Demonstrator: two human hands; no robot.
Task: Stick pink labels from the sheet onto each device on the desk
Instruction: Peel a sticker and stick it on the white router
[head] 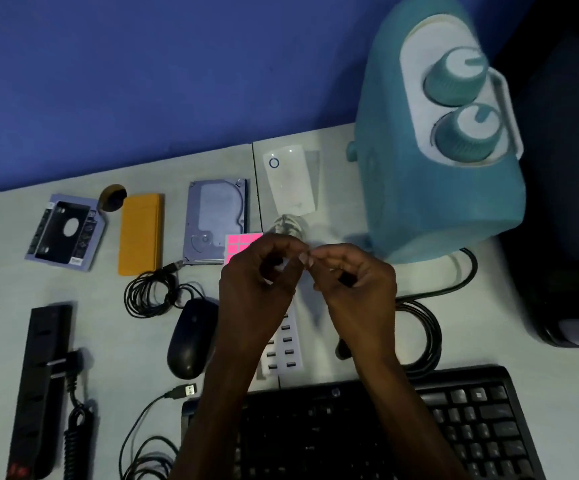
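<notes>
Branding first: a small round logo that looks like HP is seen on the top edge of the black keyboard at the bottom of the frame. A blue ring is printed on the white flat device just above centre. Stickers with print are seen on the drive caddy at the left, but they're way too blurred to be read, so nothing else legible tbh.

Now the grip. The left hand and the right hand are held up at mid-frame above the desk, over a white multi-port charger and right of the black mouse. Both sets of fingers are curled, and the fingertips are brought together where the two hands meet. Whatever is pinched there, if anything, is too small and smeared to be made out, so it can't be told.

The pink label sheet is found just left of centre, overlapping the lower right corner of the hard drive. Its lower right part is hidden behind the left hand, so whether it's gripped or just lying there can't be told. Only a few pink squares are visible.
</notes>
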